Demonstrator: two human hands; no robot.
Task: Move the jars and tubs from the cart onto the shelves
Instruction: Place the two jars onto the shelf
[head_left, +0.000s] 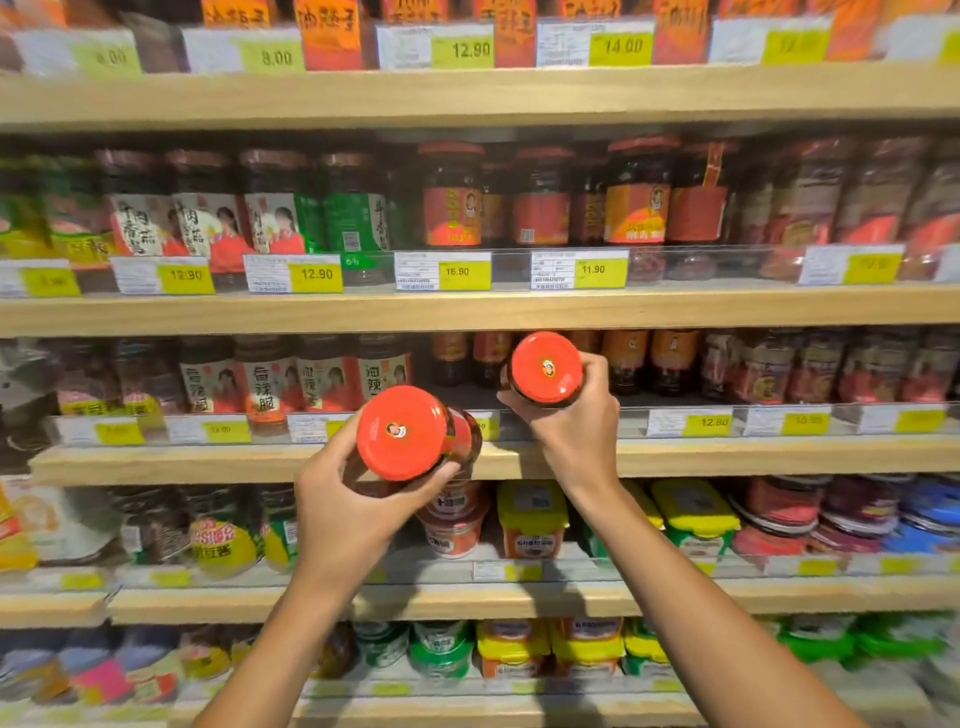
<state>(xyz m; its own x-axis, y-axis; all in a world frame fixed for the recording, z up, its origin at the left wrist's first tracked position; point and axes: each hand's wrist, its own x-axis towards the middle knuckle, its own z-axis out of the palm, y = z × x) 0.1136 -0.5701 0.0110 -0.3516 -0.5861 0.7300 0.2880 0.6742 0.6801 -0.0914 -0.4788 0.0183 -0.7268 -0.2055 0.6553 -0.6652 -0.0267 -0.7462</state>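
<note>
My left hand (343, 514) grips a dark sauce jar with a red lid (402, 432), tipped so the lid faces me, in front of the wooden shelf edge (270, 462). My right hand (571, 421) grips a second red-lidded jar (545, 368), held higher and pushed in over that same shelf, in a gap between the rows of jars. Matching red-labelled jars (670, 358) stand at the back of that shelf. The cart is out of view.
Wooden shelves fill the view. Above stands a shelf of red-lidded jars (451, 200) behind yellow price tags (442, 271). Below are yellow-lidded tubs (532, 512) and red tubs (452, 525). Jars with white labels (270, 382) stand left of the gap.
</note>
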